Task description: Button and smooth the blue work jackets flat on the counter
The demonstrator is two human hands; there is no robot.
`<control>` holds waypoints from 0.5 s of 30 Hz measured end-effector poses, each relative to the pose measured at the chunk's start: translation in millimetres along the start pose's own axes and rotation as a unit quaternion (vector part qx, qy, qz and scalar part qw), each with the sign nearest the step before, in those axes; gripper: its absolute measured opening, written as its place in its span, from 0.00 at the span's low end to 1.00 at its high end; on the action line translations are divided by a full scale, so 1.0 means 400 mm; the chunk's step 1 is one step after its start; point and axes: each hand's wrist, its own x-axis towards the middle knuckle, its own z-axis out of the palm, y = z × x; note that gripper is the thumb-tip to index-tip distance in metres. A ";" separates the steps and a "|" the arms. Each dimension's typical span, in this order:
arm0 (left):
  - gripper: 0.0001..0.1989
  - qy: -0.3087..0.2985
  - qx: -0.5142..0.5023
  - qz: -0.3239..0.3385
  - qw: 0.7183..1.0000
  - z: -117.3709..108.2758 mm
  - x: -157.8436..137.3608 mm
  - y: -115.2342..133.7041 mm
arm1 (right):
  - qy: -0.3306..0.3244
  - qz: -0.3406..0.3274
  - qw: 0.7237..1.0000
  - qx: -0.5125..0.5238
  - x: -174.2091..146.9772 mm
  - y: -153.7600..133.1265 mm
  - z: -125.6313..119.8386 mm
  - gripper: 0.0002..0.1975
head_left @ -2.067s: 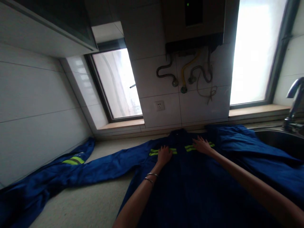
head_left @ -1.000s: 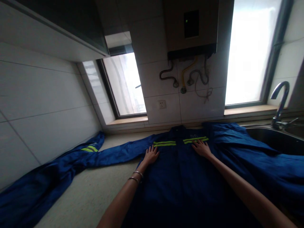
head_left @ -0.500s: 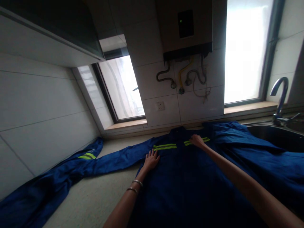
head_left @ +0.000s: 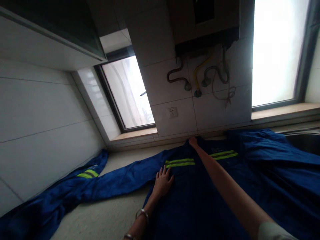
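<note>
A dark blue work jacket (head_left: 190, 200) with yellow-green reflective stripes lies spread on the counter, its left-side sleeve stretched out toward the wall. My left hand (head_left: 162, 183) rests flat on the chest just below the left stripe, fingers spread, with bracelets on the wrist. At the far end of the jacket, my right hand (head_left: 193, 142) is closed at the collar, its fingertips partly hidden. The right forearm crosses over the chest between the two stripes.
The pale counter (head_left: 107, 210) shows left of the jacket. More blue cloth (head_left: 270, 146) lies bunched at the right, beside a dark sink (head_left: 305, 141). A water heater (head_left: 207, 30) with pipes hangs above a wall socket (head_left: 172, 112). An overhead cabinet (head_left: 57, 40) juts out at upper left.
My right hand has moved from the right chest stripe up and left to the collar. My left hand stays flat on the chest. The view has shifted, and the tap is out of sight.
</note>
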 end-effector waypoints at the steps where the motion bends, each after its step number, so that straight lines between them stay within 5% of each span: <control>1: 0.29 0.003 -0.003 0.001 1.000 0.000 0.000 0.000 | -0.003 0.006 1.000 -0.004 0.008 -0.008 0.018 0.17; 8: 0.30 0.004 -0.010 0.000 1.000 -0.004 -0.001 -0.002 | -0.022 0.019 0.999 -0.019 0.027 -0.025 0.097 0.18; 15: 0.29 0.006 -0.008 -0.006 1.000 -0.004 0.000 0.001 | -0.047 -0.002 0.999 -0.014 0.106 0.005 0.075 0.15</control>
